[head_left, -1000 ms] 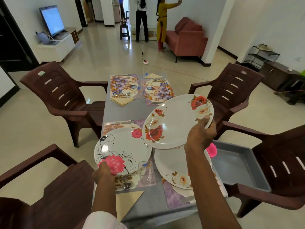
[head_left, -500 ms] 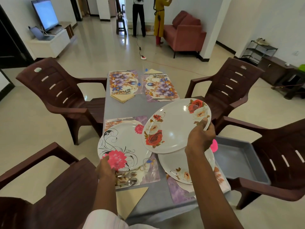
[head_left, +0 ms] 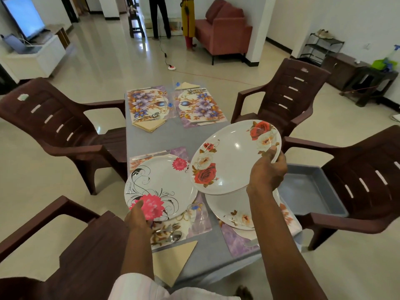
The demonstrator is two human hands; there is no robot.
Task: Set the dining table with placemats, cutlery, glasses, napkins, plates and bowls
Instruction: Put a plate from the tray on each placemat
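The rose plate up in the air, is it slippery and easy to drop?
Probably a little. The rose plate looks glossy, and the right hand pinches only its rim while it tilts. It seems stiff and light, as one hand carries it. It might crack if dropped.

The left hand (head_left: 138, 217) grips the near rim of a pink-flowered plate (head_left: 160, 189) over the tabletop's (head_left: 155, 141) near left placemat (head_left: 192, 224). The right hand (head_left: 267, 172) holds a tilted red-rose plate (head_left: 233, 156) above another plate (head_left: 233, 206) near the right edge.

Three plates (head_left: 160, 187), four placemats (head_left: 147, 105), four chairs (head_left: 65, 131).
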